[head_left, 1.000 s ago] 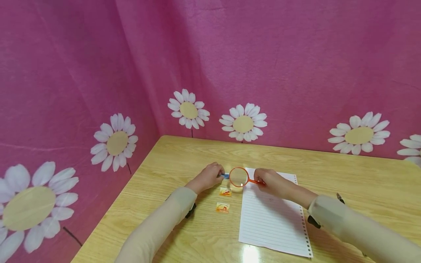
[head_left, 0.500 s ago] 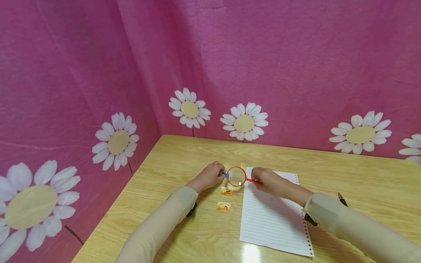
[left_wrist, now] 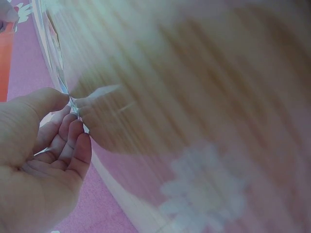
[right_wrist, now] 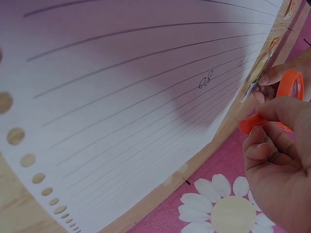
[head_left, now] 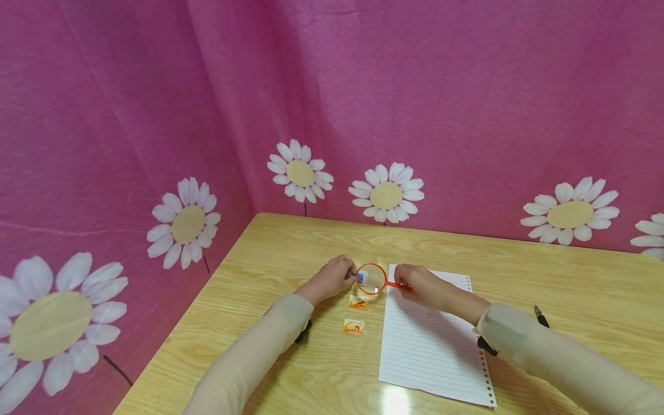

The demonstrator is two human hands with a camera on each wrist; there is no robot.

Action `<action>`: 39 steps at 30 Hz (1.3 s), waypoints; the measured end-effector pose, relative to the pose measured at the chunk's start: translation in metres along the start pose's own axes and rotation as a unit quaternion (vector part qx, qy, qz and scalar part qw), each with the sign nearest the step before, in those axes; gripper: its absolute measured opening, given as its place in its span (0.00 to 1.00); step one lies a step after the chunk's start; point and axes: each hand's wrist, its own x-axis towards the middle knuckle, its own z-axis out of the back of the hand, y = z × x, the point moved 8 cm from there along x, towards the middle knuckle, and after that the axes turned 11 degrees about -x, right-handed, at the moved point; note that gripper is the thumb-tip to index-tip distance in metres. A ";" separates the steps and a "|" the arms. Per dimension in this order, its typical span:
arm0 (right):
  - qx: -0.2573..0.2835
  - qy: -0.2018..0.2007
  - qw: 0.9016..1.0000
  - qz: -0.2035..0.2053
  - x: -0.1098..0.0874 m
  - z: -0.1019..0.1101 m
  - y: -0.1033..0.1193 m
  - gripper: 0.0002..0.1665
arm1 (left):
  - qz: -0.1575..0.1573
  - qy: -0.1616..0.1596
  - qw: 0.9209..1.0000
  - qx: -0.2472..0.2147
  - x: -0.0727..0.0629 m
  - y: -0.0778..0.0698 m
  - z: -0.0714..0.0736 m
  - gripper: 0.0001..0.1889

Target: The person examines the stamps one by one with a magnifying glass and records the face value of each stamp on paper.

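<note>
My right hand (head_left: 419, 285) grips the handle of an orange magnifying glass (head_left: 374, 283) between thumb and fingers. Its round lens hangs low over the table. Through the lens shows a small blue-and-white picture card (head_left: 362, 278), stamp-like in size. My left hand (head_left: 331, 279) pinches this card by its left edge, thumb against fingertips. The left wrist view has the card edge-on, as a thin strip (left_wrist: 74, 106) between thumb and fingers. Two similar yellow-and-red picture cards (head_left: 358, 302) lie flat in a column nearer to me.
A lined, hole-punched sheet of paper (head_left: 433, 351) lies under my right forearm, with small handwriting (right_wrist: 206, 79) near its top. A dark pen (head_left: 541, 316) rests right of the sheet. The wooden table (head_left: 290, 236) meets a pink flowered curtain (head_left: 441, 115) at the back and left.
My right hand has moved the magnifying glass slightly left, so its lens now overlaps the blue card. My left hand stays in about the same place and still pinches the card.
</note>
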 end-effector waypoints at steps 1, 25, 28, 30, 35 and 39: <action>0.000 0.001 1.000 -0.001 0.000 0.000 0.000 0.13 | 0.000 0.000 1.000 0.000 0.000 0.000 0.000 0.05; -0.009 0.012 1.000 -0.002 0.001 -0.001 0.001 0.12 | 0.003 0.005 1.000 -0.005 0.001 0.000 -0.001 0.04; -0.008 0.013 1.000 0.002 0.001 -0.002 0.001 0.13 | 0.000 0.005 1.000 -0.003 0.000 0.000 -0.001 0.04; -0.007 0.013 1.000 0.003 0.001 -0.003 0.001 0.13 | -0.003 0.003 1.000 0.000 0.001 0.001 -0.001 0.04; -0.009 0.013 1.000 0.001 0.000 -0.003 0.001 0.13 | -0.004 0.003 1.000 -0.001 0.001 0.001 -0.001 0.04; -0.010 0.014 1.000 0.000 0.000 -0.003 0.000 0.13 | -0.002 0.002 1.000 -0.005 0.001 0.000 -0.001 0.04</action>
